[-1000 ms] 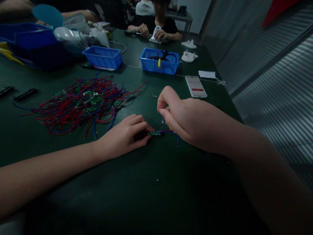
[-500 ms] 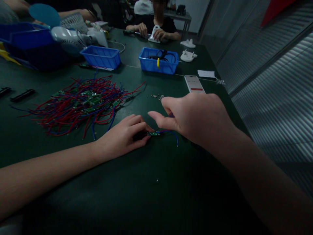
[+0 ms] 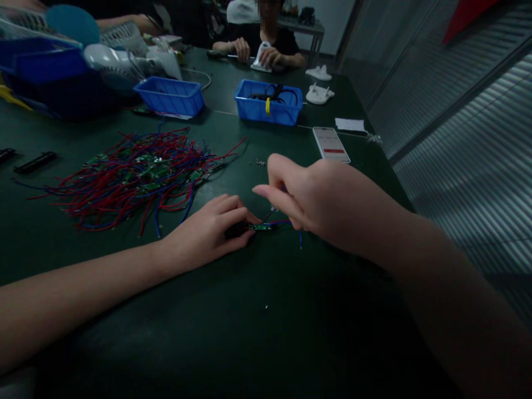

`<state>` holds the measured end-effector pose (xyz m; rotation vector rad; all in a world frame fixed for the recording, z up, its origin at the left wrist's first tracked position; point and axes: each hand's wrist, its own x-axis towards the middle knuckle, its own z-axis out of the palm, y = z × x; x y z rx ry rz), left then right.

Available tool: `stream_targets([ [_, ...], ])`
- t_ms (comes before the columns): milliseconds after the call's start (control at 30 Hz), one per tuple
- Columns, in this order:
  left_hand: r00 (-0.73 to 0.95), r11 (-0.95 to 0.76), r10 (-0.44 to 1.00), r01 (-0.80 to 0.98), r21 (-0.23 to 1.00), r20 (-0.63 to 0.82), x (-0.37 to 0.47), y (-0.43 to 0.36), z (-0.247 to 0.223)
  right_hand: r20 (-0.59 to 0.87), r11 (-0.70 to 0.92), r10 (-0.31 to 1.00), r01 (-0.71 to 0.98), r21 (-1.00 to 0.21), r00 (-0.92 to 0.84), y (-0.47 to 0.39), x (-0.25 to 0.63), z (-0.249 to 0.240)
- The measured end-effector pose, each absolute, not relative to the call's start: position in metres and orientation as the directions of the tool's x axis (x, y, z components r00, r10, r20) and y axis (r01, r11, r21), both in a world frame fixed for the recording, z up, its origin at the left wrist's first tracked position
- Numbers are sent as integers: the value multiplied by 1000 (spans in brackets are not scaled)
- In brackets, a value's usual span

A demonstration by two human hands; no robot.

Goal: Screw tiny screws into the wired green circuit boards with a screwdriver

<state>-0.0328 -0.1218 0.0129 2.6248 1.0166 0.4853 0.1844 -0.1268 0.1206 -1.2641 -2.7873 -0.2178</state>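
A small green circuit board [image 3: 262,226] with red and blue wires lies on the dark green table. My left hand [image 3: 214,224] pinches its left end between thumb and fingers. Above and to the right of the board, my right hand [image 3: 328,194] is closed around a screwdriver, mostly hidden in the palm. The thin screwdriver shaft [image 3: 268,215] slants down to the board beside my left fingertips. Tiny screws [image 3: 260,162] lie just beyond my right hand. To the left is a tangled pile of wired circuit boards [image 3: 145,172].
A phone [image 3: 331,145] lies behind my right hand. Two blue bins [image 3: 170,97] [image 3: 269,108] stand farther back, one holding black cables. White fan parts and larger blue bins [image 3: 45,66] crowd the back left. Across the table, a person's hands [image 3: 266,55] hold a white part.
My right hand has turned slightly, its index finger bending higher and covering some screws. More of the screwdriver shaft now shows. My left hand and the board stay in place.
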Motion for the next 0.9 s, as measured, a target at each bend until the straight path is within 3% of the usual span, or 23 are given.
stream_targets([
  [200, 691, -718, 686, 595, 362, 225, -33, -122, 11, 223, 544, 782, 812, 211, -582, -120, 188, 116],
  [467, 693, -715, 687, 593, 370, 216, -32, -123, 14, 67, 696, 717, 711, -94, -693, -126, 188, 122],
  [700, 692, -718, 685, 589, 370, 227, -33, -122, 11, 144, 683, 699, 714, 156, -700, -128, 185, 120],
  [900, 681, -708, 698, 611, 355, 220, -33, -122, 11, 219, 561, 764, 793, 239, -607, -126, 185, 116],
])
